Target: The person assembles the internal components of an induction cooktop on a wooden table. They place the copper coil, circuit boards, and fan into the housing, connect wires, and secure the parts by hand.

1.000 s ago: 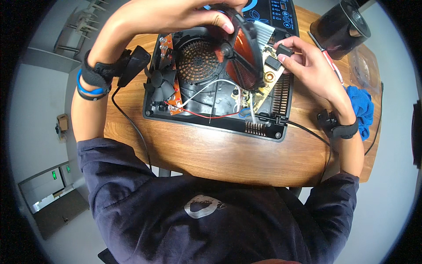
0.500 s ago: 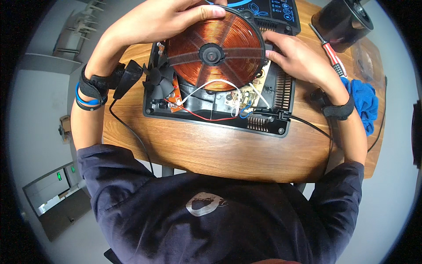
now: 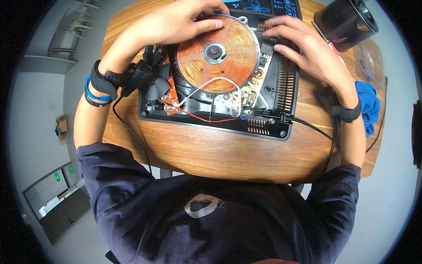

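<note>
A round copper induction coil [image 3: 198, 66] lies over the opened black casing [image 3: 211, 122] of an induction cooker. Its flat wound face is up, with a pale ring at the centre. My left hand [image 3: 193, 22] grips the coil's far left rim, thumb on the windings and the other fingers partly hidden behind the edge. Right of the coil, my right hand [image 3: 307, 46] hovers over the casing's slotted side, fingers apart and holding nothing. White and red wires run below the coil, between an orange circuit board [image 3: 172, 90] and a pale circuit board [image 3: 251, 94].
A black fan [image 3: 159, 88] sits at the casing's left. Beyond lies a black panel with blue patterns [image 3: 257, 5]. At the right are a dark cylindrical container [image 3: 343, 26], a partly hidden red screwdriver [image 3: 335, 50], a clear plastic bag [image 3: 369, 61] and a blue cloth [image 3: 368, 105].
The coil has been turned over: its dark-spoked side showed before, its plain wound face shows now. My right hand has let go of the rim and moved right. My left hand still holds on.
</note>
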Available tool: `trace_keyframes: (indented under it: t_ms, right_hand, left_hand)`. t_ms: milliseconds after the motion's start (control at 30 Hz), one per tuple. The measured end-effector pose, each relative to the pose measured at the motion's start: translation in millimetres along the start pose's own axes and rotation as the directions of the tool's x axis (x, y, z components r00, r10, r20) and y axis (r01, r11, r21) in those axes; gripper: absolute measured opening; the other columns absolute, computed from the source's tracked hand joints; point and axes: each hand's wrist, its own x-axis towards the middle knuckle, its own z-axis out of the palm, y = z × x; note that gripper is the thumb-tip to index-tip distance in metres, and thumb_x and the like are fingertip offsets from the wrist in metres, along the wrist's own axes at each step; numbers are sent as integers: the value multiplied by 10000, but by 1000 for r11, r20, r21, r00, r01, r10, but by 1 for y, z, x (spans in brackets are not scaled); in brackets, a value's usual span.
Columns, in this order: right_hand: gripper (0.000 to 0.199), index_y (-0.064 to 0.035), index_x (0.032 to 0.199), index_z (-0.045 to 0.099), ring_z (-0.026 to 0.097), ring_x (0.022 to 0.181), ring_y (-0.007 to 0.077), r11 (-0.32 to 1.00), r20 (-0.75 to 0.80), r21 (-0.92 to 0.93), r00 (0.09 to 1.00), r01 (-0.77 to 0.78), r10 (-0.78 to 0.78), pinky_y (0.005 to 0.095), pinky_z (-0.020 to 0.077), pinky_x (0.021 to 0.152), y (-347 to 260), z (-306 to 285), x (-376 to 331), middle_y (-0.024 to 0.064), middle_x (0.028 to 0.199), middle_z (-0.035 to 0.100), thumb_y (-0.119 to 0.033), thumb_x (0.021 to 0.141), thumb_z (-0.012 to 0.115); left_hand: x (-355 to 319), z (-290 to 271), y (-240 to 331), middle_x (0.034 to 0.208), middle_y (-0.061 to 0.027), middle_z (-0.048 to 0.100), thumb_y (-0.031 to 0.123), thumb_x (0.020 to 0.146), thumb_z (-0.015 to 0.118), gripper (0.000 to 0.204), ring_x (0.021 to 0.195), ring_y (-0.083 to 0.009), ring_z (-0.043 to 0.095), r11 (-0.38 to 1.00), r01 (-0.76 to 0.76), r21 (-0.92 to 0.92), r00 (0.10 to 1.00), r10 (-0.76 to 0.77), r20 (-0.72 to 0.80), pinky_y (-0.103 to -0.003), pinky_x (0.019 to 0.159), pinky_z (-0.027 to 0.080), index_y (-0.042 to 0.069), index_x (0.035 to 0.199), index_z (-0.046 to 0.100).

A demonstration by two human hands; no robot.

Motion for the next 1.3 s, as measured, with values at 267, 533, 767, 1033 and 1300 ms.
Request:
trace_keyframes:
  t_ms: [267, 533, 767, 1033, 1300]
  right_hand:
    - [418, -85, 1528, 676, 526, 1607, 393, 987, 15, -105, 992, -121, 124, 498, 447, 1332, 20, 5, -13, 125, 1782, 501, -140, 1116, 722]
    - [410, -108, 1507, 700, 510, 1626, 403, 988, 91, -108, 988, -114, 124, 490, 465, 1325, 11, -8, -16, 124, 1811, 474, -150, 1102, 745]
    - [440, -121, 1544, 684, 485, 1656, 386, 981, 136, 61, 975, -186, 176, 491, 452, 1339, 11, -16, -22, 115, 1853, 427, -128, 1106, 733]
    - [395, -57, 1465, 710, 480, 1663, 381, 970, 180, 137, 968, -201, 175, 488, 434, 1348, 22, -19, -19, 106, 1856, 422, -89, 1073, 748]
    - [351, -43, 1411, 729, 482, 1646, 396, 940, 213, 194, 948, -279, 237, 498, 387, 1360, 21, -22, -15, 141, 1813, 454, -93, 1064, 758]
  left_hand:
    - [-43, 22, 0, 1608, -266, 621, 402, 1127, 721, 616, 1394, -454, 669, 919, -132, 371, 979, 179, -94, -511, 1162, 568, 23, 1598, 603]
    - [-83, 52, 43, 1894, -266, 229, 454, 984, 842, 1090, 1687, -546, 345, 893, -107, 438, 992, 69, 103, -576, 1364, 392, 125, 1842, 255]
    - [-80, 58, 50, 1862, -248, 314, 305, 983, 836, 1009, 1636, -509, 447, 881, -80, 467, 996, 56, 66, -550, 1297, 491, 128, 1826, 310]
    - [-94, 44, 43, 1868, -204, 336, 310, 955, 871, 967, 1658, -456, 441, 956, -21, 292, 994, -11, 109, -537, 1316, 473, 143, 1790, 415]
    - [-125, 14, -20, 1847, -250, 374, 391, 988, 867, 904, 1660, -477, 434, 947, 187, 261, 975, -147, -165, -526, 1317, 454, 110, 1751, 473]
